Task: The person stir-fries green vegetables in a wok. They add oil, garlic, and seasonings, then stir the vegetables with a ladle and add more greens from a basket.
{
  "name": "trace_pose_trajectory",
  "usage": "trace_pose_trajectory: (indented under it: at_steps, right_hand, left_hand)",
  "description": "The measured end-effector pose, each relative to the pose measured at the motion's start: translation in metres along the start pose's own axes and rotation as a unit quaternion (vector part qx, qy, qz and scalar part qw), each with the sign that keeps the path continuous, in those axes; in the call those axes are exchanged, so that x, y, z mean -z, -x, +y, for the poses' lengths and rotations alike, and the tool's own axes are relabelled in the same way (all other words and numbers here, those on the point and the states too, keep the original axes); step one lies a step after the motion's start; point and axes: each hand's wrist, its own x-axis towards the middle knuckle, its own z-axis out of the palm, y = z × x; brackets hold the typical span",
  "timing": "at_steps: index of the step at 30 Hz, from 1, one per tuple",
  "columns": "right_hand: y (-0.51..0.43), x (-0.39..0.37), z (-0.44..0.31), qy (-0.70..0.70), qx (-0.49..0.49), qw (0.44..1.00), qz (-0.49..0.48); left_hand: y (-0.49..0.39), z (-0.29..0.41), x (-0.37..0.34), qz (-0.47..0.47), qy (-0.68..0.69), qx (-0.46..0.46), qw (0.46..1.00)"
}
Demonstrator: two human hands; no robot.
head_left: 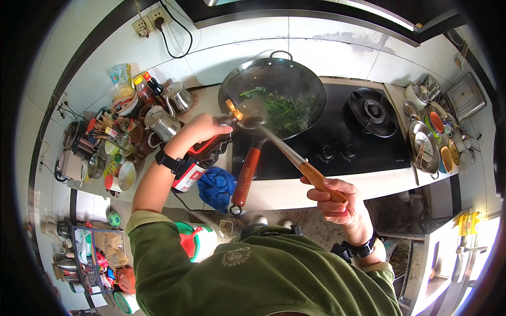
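My left hand (205, 128) grips the neck of a large dark sauce bottle (203, 158), tilted with its flipped-up yellow cap (234, 110) toward the ladle. My right hand (336, 201) holds the wooden handle of a metal ladle (282, 146). The ladle's bowl is over the near left part of a black wok (241, 79), below the bottle's mouth; whether sauce is flowing I cannot tell. Chopped green vegetables (290, 112) lie in the wok. Its red-brown handle (247, 175) points toward me, beside a crumpled blue cloth (216, 187).
A second burner (372, 112) is on the black glass hob (379, 158). Metal kettles (162, 124), condiment bottles (144, 89) and bowls crowd the left counter. A steel basin (423, 162) and utensils stand at the right. A range hood (316, 23) hangs above.
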Motion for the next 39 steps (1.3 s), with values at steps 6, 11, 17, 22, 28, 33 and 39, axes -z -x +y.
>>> trace_pose_trajectory:
  at_steps: [6, 11, 17, 22, 28, 33, 39]
  right_hand:
    - [0.0, 0.0, -0.001, -0.001, 0.004, 1.0, 0.006]
    - [0.001, 0.003, -0.002, -0.003, 0.008, 1.0, 0.003]
    - [0.005, -0.001, -0.016, 0.022, 0.013, 1.0, -0.009]
    - [0.015, -0.015, -0.034, 0.116, 0.043, 0.992, 0.026]
    - [0.011, -0.036, -0.042, 0.424, 0.091, 0.876, 0.211]
    - [0.029, -0.048, -0.035, 0.496, 0.103, 0.817, 0.276]
    - [0.035, -0.06, -0.055, 0.601, 0.13, 0.696, 0.371]
  left_hand:
    - [-0.004, -0.005, -0.002, -0.007, 0.014, 0.004, 1.0]
    - [-0.002, -0.003, 0.001, -0.009, 0.011, 0.02, 1.0]
    - [0.028, -0.013, 0.013, 0.056, 0.058, 0.004, 0.997]
    - [0.08, -0.043, 0.025, 0.172, 0.134, -0.033, 0.975]
    - [0.162, -0.085, 0.019, 0.308, 0.268, -0.018, 0.913]
    - [0.205, -0.127, 0.012, 0.415, 0.368, 0.037, 0.831]
    - [0.232, -0.18, 0.008, 0.5, 0.366, 0.087, 0.78]
